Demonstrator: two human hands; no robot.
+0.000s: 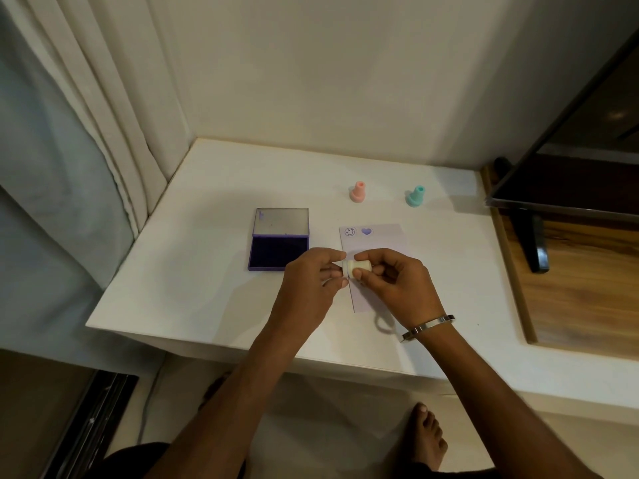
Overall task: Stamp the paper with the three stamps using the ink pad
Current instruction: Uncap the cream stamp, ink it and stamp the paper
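Cream plastic, the third stamp [356, 267] lies sideways, pinched between left hand [311, 281] and right hand [394, 285] over the paper [387, 236], likely being uncapped. Open ink pad [276, 257] waits at nine o'clock; the pink stamp [358, 192] and teal stamp [415, 196] are parked at twelve.

Your two bare forearms with no sleeves, your left hand [308, 281] without rings or bands, your right hand [397, 285] likewise ringless, a plain polished silver metal bangle [428, 327] round your right wrist, dark clothing at your lap, your bare foot [427, 440] unshod.
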